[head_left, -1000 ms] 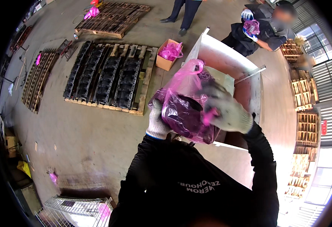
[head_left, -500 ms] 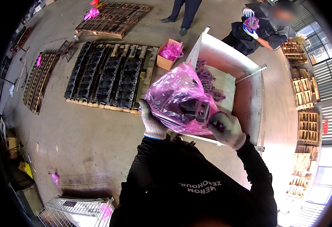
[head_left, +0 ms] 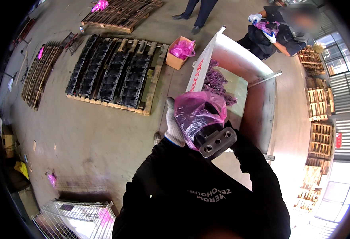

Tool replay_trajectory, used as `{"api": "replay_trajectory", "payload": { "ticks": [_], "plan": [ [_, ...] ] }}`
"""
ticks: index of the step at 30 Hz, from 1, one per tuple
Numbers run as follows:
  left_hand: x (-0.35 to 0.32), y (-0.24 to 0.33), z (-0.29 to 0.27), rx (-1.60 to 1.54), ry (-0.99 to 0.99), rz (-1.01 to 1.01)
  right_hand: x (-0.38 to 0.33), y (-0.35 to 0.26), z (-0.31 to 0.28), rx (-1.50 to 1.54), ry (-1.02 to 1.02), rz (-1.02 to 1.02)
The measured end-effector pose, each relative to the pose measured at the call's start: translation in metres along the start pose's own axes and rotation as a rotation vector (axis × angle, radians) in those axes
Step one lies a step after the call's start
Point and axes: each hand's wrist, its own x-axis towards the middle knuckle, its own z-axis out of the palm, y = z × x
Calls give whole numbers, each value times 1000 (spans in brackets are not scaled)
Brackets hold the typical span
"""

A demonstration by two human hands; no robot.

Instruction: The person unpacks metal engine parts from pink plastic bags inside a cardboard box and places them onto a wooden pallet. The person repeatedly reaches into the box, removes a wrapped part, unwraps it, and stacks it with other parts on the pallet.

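Observation:
A pink plastic bag [head_left: 201,111] is held up in front of me, over the near side of a large white-walled crate. Out of its lower end sticks a dark metal block [head_left: 217,142] with round holes in its flat face. My left hand [head_left: 175,129], in a pale knitted glove, is closed on the bag's left side with the thumb up. My right forearm reaches to the block's right end, but the block and sleeve hide my right hand and its fingers. Several pink-wrapped pieces [head_left: 217,81] lie inside the crate [head_left: 258,75].
Beyond the crate, a co-worker [head_left: 268,34] in gloves handles another pink bag; a second person's legs [head_left: 201,14] stand at the back. A cardboard box [head_left: 175,61] of pink bags sits left of the crate. Further left is a pallet [head_left: 153,89] with rows of black metal parts.
The bag has come nearer to me and the block's holed end now sticks out of it. My right hand has gone from the bag's right side to behind the block.

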Motion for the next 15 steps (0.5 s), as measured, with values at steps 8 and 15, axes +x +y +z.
{"api": "replay_trajectory", "payload": {
  "ticks": [8, 15],
  "plan": [
    [0, 10, 19, 25, -84, 110, -61, 19, -74, 1149, 120, 25],
    [3, 4, -2, 106, -24, 149, -83, -107, -189, 902, 73, -200]
  ]
}}
